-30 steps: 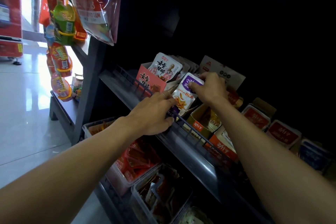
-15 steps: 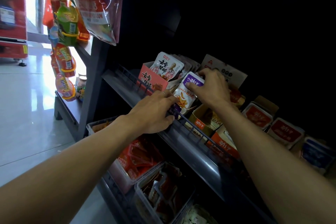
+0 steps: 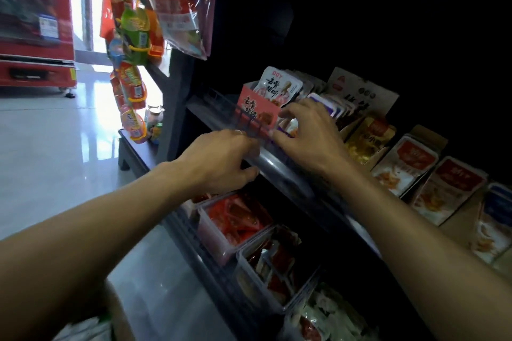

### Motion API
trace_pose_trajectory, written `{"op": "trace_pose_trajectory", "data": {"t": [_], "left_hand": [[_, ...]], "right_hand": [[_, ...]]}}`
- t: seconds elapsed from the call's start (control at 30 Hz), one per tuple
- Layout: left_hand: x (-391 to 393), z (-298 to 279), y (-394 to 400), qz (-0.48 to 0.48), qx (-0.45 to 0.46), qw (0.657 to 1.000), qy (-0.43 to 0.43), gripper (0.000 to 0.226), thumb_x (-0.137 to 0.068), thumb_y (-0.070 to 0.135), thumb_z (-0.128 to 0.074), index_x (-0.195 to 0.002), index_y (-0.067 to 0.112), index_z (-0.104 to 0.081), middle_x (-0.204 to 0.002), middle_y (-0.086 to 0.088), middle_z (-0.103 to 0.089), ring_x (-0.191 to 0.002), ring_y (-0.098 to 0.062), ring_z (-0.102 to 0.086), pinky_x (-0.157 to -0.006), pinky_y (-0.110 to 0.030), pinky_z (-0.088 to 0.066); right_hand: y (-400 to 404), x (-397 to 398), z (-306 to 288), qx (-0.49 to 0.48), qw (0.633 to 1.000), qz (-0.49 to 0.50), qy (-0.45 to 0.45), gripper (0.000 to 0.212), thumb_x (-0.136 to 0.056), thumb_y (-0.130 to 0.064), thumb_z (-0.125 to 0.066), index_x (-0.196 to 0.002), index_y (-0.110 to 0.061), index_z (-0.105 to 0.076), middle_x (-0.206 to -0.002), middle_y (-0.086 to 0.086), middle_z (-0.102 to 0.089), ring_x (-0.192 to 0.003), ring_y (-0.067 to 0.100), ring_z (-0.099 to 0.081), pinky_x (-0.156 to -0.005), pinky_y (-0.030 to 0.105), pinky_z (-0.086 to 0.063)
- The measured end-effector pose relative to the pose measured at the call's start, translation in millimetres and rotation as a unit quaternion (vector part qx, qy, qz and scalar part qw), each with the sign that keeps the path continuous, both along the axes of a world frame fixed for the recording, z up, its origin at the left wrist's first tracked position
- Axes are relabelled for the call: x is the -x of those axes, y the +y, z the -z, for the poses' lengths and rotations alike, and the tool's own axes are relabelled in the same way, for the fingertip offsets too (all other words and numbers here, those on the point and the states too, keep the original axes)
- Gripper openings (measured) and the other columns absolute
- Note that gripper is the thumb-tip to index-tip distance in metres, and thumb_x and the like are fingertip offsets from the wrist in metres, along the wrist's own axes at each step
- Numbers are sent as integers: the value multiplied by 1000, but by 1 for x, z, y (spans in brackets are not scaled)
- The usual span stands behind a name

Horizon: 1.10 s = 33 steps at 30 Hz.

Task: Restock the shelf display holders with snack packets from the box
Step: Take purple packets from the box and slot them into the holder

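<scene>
A row of purple-and-white snack packets (image 3: 325,104) stands in a holder on the upper shelf, just right of a pink display box (image 3: 256,108) filled with white packets (image 3: 279,86). My right hand (image 3: 307,137) is curled over the front purple-and-white packet, thumb at its lower left and fingers over its top, and hides most of it. My left hand (image 3: 221,160) grips the shelf's front rail (image 3: 266,160), fingers on top and thumb beneath, just left of the right hand.
Right along the shelf stand a brown cardboard flap (image 3: 363,91), yellow packets (image 3: 368,135), red-and-white packets (image 3: 410,166) and blue ones (image 3: 496,216). Clear bins of red packets (image 3: 235,219) fill the shelf below. Hanging snack strips (image 3: 130,63) and a red machine (image 3: 33,22) are at left.
My right hand has come down and forward with the purple-and-white packet, which now sits low in its holder under my palm. My left hand has slid slightly left along the rail.
</scene>
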<state>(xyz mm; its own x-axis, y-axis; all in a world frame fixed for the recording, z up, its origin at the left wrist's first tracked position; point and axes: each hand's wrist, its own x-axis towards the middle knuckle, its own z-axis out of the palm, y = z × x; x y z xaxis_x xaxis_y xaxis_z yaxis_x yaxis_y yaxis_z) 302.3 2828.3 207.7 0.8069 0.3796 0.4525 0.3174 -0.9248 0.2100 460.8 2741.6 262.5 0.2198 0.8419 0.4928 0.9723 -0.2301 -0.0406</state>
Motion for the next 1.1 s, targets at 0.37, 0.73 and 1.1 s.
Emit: {"op": "trace_pose_trajectory", "data": {"t": [0.37, 0.73, 1.1], "left_hand": [[109, 115, -44, -54, 59, 990, 118, 24, -82, 47, -53, -94, 29, -62, -91, 11, -64, -85, -16, -62, -73, -33, -52], [266, 254, -125, -169, 91, 969, 158, 36, -82, 54, -45, -94, 28, -66, -91, 9, -67, -84, -14, -65, -67, -32, -50], [341, 343, -175, -250, 70, 944, 201, 56, -86, 60, -26, -96, 26, -70, -93, 9, -72, -88, -7, -63, -103, -28, -34]], "right_hand": [[-5, 89, 124, 154, 971, -160, 87, 36, -80, -42, -73, -110, -20, -68, -103, -2, -62, -96, 18, -61, -85, 35, -51], [-5, 203, 270, 259, 914, -299, 88, 37, -84, -40, -72, -113, -17, -67, -104, -2, -64, -93, 14, -58, -83, 35, -51], [-23, 277, 412, 440, 841, -305, 76, 75, -72, -53, -81, -131, -20, -48, -129, 2, -56, -116, 23, -55, -97, 39, -48]]}}
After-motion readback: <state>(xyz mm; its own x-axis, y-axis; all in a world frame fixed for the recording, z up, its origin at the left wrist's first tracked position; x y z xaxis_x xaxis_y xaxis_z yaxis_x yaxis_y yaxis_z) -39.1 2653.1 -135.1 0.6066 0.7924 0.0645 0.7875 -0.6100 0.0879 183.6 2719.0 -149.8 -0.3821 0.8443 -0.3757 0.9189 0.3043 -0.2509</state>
